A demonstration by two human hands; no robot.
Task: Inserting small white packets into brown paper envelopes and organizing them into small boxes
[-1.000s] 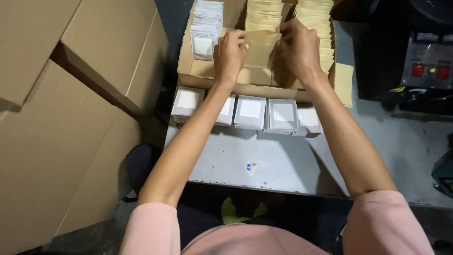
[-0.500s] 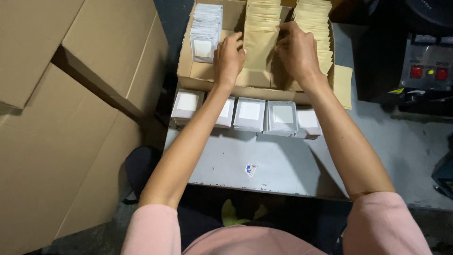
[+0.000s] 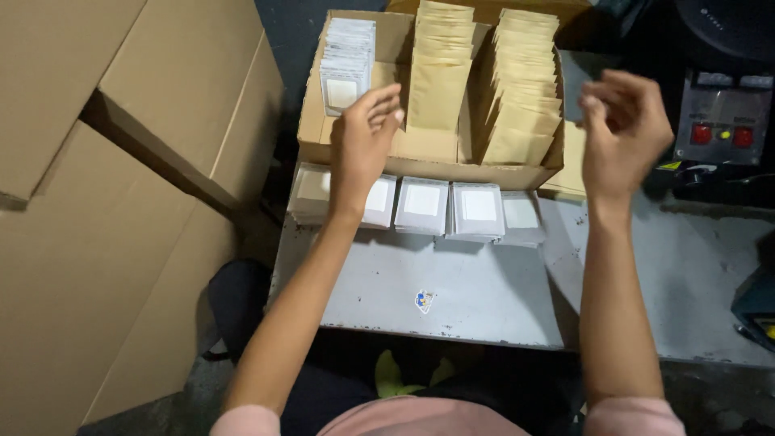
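Presently the left hand hovers, fingers loosely spread and empty, over the cardboard box of kraft envelopes. The right hand hangs beside the box, fingertips pinched together, seemingly on nothing.

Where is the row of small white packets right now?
In the head view, the row of white packets lies on the grey table, against the front wall of the cardboard box, partly under the left hand.

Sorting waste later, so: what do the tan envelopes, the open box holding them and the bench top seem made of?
Tan envelopes: likely kraft paper, matte brown. Open box: corrugated cardboard, dull brown with a thick cut rim. Bench top: probably painted metal, grey and scuffed with thin edges, though unsure.
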